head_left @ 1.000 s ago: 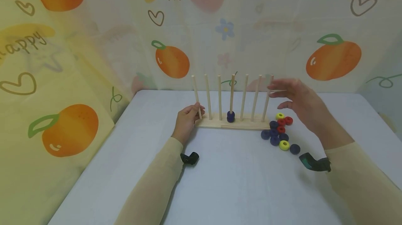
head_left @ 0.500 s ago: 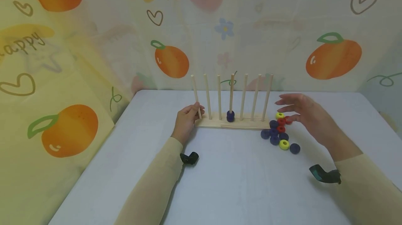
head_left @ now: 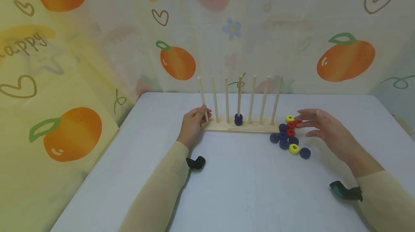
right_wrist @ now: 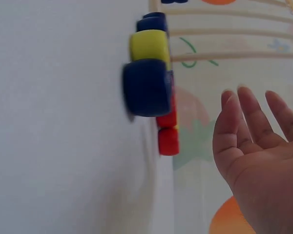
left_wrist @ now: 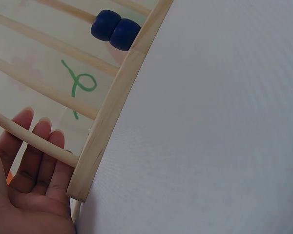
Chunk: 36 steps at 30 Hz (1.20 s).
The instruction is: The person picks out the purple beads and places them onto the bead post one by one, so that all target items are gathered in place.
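A wooden peg rack (head_left: 217,127) with a row of upright pegs stands across the table. My left hand (head_left: 192,124) grips the leftmost peg (left_wrist: 36,140) near the base, fingers behind it. Two dark blue beads (left_wrist: 116,30) sit stacked at the bottom of the middle peg. My right hand (head_left: 330,131) hovers beside the loose beads to the right of the rack, its fingers loosely bent and holding nothing. That cluster has several blue beads (head_left: 305,153), red beads (right_wrist: 168,141) and two yellow beads (head_left: 294,148). In the head view, my right fingertips overlap a red bead; contact cannot be told.
The white-covered table (head_left: 240,188) ends at a fruit-print cloth (head_left: 275,55) behind the rack. Another printed cloth (head_left: 74,91) hangs along the left side. A dark strap piece sits on each sleeve.
My right hand has come down and to the right, away from the rightmost peg to the loose beads. The left hand keeps its grip on the peg, and the beads have not moved.
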Tool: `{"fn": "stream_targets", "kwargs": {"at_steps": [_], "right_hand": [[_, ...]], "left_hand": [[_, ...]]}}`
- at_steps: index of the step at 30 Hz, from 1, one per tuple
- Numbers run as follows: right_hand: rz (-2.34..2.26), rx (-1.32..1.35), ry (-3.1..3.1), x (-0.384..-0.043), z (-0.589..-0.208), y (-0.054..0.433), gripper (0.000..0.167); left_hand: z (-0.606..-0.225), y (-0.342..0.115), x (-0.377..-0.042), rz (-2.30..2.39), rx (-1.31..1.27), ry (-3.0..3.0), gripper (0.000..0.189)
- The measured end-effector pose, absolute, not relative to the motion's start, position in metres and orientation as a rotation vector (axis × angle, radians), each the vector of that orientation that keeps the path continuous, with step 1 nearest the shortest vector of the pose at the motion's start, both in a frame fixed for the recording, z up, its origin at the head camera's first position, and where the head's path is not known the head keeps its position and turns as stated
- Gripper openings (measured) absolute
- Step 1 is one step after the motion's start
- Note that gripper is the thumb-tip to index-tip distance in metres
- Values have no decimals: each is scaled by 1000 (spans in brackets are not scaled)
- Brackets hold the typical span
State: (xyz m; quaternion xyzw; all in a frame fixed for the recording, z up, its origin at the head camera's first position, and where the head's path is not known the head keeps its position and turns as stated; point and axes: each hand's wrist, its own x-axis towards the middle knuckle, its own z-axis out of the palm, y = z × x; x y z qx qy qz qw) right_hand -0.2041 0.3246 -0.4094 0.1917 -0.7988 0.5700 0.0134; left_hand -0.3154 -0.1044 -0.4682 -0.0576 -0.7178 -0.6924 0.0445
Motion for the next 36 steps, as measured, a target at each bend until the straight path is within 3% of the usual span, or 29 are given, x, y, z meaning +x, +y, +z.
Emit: {"fn": "stream_targets", "kwargs": {"at_steps": [20, 31, 36], "right_hand": [[1581, 332, -2835, -193, -454, 342, 51], [1526, 416, -2928, -192, -452, 347, 61], [1441, 414, -2982, -192, -451, 350, 55]], "left_hand": [[-469, -106, -316, -2136, -181, -2197, 55], [-470, -108, -318, -2160, -175, -2188, 52], [-470, -107, -318, -2184, -194, -2170, 52]]}}
